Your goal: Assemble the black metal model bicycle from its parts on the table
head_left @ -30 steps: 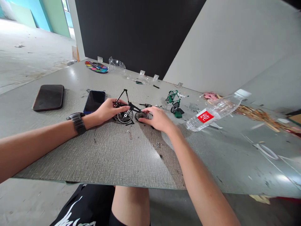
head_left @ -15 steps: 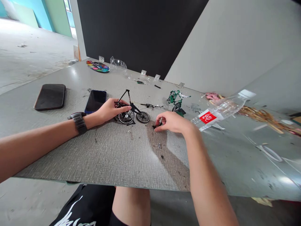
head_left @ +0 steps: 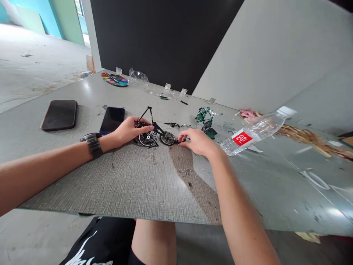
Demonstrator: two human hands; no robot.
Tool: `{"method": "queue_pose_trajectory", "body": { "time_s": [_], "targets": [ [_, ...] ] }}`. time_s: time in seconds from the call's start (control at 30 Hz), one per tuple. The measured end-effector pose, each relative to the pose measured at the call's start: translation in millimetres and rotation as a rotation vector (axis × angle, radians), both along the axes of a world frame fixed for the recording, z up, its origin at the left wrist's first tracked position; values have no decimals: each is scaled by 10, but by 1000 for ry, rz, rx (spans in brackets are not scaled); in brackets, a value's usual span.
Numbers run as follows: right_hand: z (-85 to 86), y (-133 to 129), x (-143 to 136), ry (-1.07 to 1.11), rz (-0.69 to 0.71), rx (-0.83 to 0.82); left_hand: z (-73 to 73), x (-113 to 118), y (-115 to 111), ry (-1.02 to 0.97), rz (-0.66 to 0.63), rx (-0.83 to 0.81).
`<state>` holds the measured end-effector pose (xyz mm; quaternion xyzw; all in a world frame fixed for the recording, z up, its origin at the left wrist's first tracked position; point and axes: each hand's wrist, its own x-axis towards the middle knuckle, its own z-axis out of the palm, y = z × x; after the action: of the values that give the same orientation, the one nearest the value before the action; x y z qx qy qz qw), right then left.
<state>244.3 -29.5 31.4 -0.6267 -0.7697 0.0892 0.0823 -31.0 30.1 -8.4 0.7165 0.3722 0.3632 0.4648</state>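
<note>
A black miniature bicycle (head_left: 156,129) with two spoked wheels stands on the table, tilted frame upward. My left hand (head_left: 131,130) is closed on its rear part, thumb along the frame. Just right of the front wheel, my right hand (head_left: 197,141) pinches a small black part (head_left: 178,142), mostly hidden by the fingers. Behind lies a thin black piece (head_left: 172,124). A green miniature bicycle (head_left: 204,117) stands beyond my right hand. Tiny loose bits (head_left: 186,171) lie on the tabletop in front.
Two dark phone-like slabs, a larger one (head_left: 59,115) and a smaller one (head_left: 112,119), lie left. A tilted plastic bottle (head_left: 252,132) is at right, near straw-like strips (head_left: 306,134) and a white ring (head_left: 317,179). At the back sits a paint palette (head_left: 114,79).
My right hand has moved slightly left and away from me, bringing the small black part close to the front wheel. My left hand keeps its hold on the black bicycle.
</note>
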Motion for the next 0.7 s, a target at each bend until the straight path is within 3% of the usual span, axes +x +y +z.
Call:
{"method": "queue_pose_trajectory", "body": {
  "time_s": [0.4,0.57,0.7],
  "targets": [
    [-6,25,56,-38,-100,23,-2,1,4,16,-6,7],
    [9,16,-64,-18,-64,112,-8,5,8,29,-6,30],
    [53,-53,-294,113,63,235,-4,7,3,33,-3,29]
  ]
}}
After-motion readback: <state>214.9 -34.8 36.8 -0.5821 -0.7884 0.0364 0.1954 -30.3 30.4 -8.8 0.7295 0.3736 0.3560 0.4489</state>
